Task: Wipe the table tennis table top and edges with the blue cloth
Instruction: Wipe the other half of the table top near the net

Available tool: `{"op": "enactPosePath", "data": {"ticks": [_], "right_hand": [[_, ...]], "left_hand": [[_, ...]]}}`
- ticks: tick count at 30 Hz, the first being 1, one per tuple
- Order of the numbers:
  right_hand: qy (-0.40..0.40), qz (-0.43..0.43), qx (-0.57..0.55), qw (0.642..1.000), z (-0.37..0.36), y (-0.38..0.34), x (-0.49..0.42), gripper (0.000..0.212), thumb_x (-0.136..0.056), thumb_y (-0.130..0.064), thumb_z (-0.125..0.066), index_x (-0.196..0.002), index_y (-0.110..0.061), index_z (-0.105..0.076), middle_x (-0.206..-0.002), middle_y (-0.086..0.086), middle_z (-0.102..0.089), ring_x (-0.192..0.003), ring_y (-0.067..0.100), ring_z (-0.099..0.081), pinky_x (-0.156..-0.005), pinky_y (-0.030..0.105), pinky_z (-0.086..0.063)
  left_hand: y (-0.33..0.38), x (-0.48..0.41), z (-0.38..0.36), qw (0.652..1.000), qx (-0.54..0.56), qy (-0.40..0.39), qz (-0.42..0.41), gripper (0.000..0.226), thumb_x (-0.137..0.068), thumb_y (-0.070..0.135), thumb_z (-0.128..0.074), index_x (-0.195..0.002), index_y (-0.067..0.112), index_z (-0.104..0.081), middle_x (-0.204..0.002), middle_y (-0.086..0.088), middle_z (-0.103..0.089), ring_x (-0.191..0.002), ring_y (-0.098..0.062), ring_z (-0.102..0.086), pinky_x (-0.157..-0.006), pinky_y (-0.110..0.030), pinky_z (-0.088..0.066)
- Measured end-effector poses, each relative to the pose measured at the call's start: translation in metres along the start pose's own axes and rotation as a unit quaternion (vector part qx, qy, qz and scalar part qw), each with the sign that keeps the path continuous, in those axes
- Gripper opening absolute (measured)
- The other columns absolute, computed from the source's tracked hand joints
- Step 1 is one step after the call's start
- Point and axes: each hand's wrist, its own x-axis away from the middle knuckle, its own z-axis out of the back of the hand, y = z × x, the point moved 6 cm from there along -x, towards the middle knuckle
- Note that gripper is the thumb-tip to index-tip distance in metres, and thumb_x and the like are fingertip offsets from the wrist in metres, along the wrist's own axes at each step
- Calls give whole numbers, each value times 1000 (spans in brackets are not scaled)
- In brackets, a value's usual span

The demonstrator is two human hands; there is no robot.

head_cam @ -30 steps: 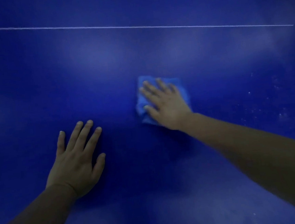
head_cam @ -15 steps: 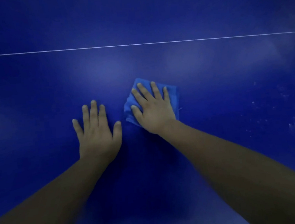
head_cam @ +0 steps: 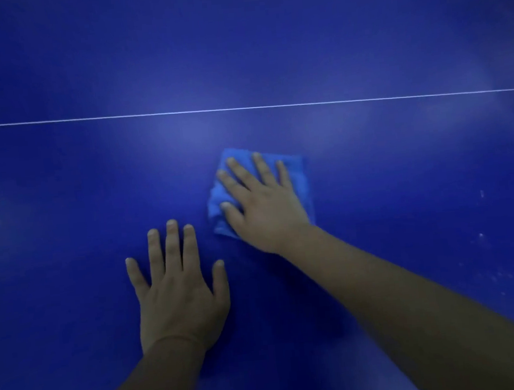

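The dark blue table tennis table top [head_cam: 268, 54] fills the whole view. A folded light blue cloth [head_cam: 297, 172] lies flat on it, right of centre. My right hand [head_cam: 261, 207] presses down on the cloth with straight, spread fingers and covers most of it. My left hand [head_cam: 177, 289] rests flat on the bare table, fingers spread, just left of and nearer than the cloth, not touching it.
A thin white line [head_cam: 87, 118] crosses the table from left to right beyond the hands. Pale specks of dust [head_cam: 486, 237] dot the surface at the right. Soft light patches shine on the top near the line.
My left hand has slid right and forward towards the cloth. My right hand stays pressed on the cloth. The view has shifted, so the white line sits lower in frame.
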Motion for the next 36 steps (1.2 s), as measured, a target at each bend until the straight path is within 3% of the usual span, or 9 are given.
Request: {"op": "enactPosePath", "data": {"ticks": [3, 6, 9, 11, 20, 25, 30, 32, 36], "right_hand": [[-19, 42, 18, 999, 3, 20, -39, 62, -101, -55, -23, -159, -32, -22, -168, -8, -15, -155, 28, -7, -121, 57, -1], [29, -163, 59, 984, 22, 136, -35, 59, -104, -50, -27, -159, -28, -24, -167, -4, -18, -153, 34, -15, -118, 59, -14], [62, -409, 4, 910, 40, 245, 24, 63, -103, -52, -24, -159, -23, -24, -167, -1, -18, -152, 37, -14, -118, 64, -14], [55, -464, -18, 884, 38, 247, 46, 66, -101, -54, -21, -159, -22, -21, -168, -1, -14, -152, 37, -9, -118, 66, -10], [-6, -20, -22, 1000, 1, -11, -72, 61, -102, -51, -25, -159, -29, -23, -168, -5, -14, -155, 32, -4, -121, 60, 4], [27, -199, 52, 978, 26, 138, -86, 60, -103, -50, -23, -158, -28, -23, -167, -3, -17, -153, 35, -13, -119, 63, -12], [27, -487, -27, 872, 49, 281, -5, 66, -101, -56, -15, -161, -26, -13, -169, -4, -6, -154, 37, -2, -118, 66, -5], [32, -462, -16, 886, 43, 252, -9, 66, -102, -54, -16, -161, -26, -12, -169, -3, -4, -154, 38, -1, -118, 67, -4], [24, -189, 17, 982, 17, 108, -50, 64, -101, -52, -20, -160, -28, -19, -169, -5, -10, -154, 36, -6, -118, 64, -3]], "left_hand": [[1, -2, 0, 1000, -3, -7, 3, 81, -91, 64, -8, -159, 20, -9, -168, 4, 2, -153, -18, 15, -122, -55, 7], [1, -1, 2, 1000, 3, -21, 5, 82, -91, 64, -8, -159, 20, -11, -168, 3, 2, -153, -18, 16, -121, -54, 10], [2, -1, 3, 999, 4, -37, 8, 83, -90, 65, -5, -159, 20, -6, -166, 5, 11, -152, -19, 21, -121, -55, 11], [2, 0, 2, 999, 3, -42, 7, 83, -89, 65, -2, -159, 21, -1, -164, 6, 18, -150, -18, 26, -121, -55, 12], [4, 0, 3, 1000, 0, -22, 6, 79, -93, 62, -15, -158, 18, -16, -168, 1, -6, -154, -21, 9, -122, -58, 1], [1, 0, 2, 1000, 5, -24, 1, 80, -93, 63, -13, -159, 18, -13, -168, 1, -1, -154, -19, 15, -122, -56, 6], [3, 0, 5, 1000, 13, -27, 3, 80, -92, 63, -9, -159, 19, -6, -167, 2, 7, -152, -19, 21, -121, -55, 12], [3, 0, 5, 1000, 14, -23, 1, 80, -92, 64, -8, -159, 19, -6, -167, 3, 9, -152, -18, 22, -121, -54, 14], [3, 0, 4, 1000, 8, -20, 3, 80, -92, 64, -10, -159, 19, -7, -167, 3, 6, -152, -18, 20, -121, -54, 12]]}}
